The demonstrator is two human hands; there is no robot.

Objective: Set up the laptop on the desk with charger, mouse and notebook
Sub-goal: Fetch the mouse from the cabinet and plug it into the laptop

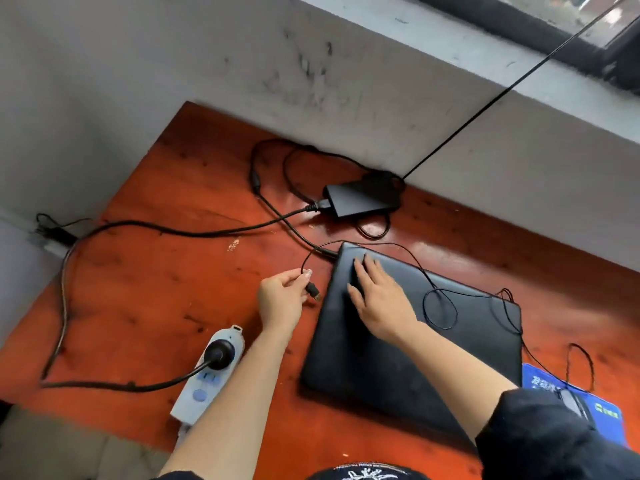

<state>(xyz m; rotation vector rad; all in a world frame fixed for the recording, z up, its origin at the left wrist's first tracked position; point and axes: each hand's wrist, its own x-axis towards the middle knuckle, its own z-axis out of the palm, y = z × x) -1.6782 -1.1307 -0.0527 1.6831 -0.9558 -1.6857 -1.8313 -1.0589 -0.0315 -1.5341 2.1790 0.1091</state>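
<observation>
A closed black laptop point(415, 344) lies on the red-brown desk point(166, 292). My right hand point(379, 296) rests flat on its lid, fingers spread. My left hand point(282, 301) pinches a black USB plug point(312, 291) just off the laptop's left edge; its thin cable point(440, 308) loops over the lid toward the right. The black charger brick point(363, 199) sits by the wall, and its cord point(294, 230) reaches the laptop's far left corner. The mouse is not clearly visible.
A white power strip point(207, 372) with a black plug in it lies near the desk's front left, its thick cable point(64, 306) curving left. A blue pad point(606, 410) peeks out at the right under my dark sleeve. A grey wall borders the desk.
</observation>
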